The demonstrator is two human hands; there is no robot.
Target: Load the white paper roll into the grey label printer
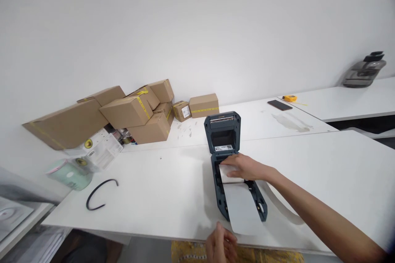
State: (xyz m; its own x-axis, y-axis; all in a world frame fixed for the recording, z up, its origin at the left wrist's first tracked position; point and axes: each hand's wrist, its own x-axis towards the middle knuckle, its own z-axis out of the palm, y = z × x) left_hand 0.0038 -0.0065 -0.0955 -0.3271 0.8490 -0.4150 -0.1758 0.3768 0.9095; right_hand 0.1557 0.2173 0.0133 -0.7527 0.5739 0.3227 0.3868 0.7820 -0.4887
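Note:
A dark label printer (219, 197) stands on the white table with its lid (222, 133) raised. Inside it lies a white paper roll (230, 176), and a wide paper strip (242, 209) runs from it over the printer's front edge. My right hand (242, 167) reaches into the printer and rests on the roll, fingers spread over it. Below the table's front edge, left of the hanging strip, my left hand (220, 244) has its fingers curled; whether it holds anything is hidden.
Cardboard boxes (148, 111) are piled at the back left. A mint container (72, 174) and a black curved strip (92, 195) lie at the left. Behind at the right are a phone (279, 104), a yellow tape measure (290, 98) and a dark bottle (361, 74).

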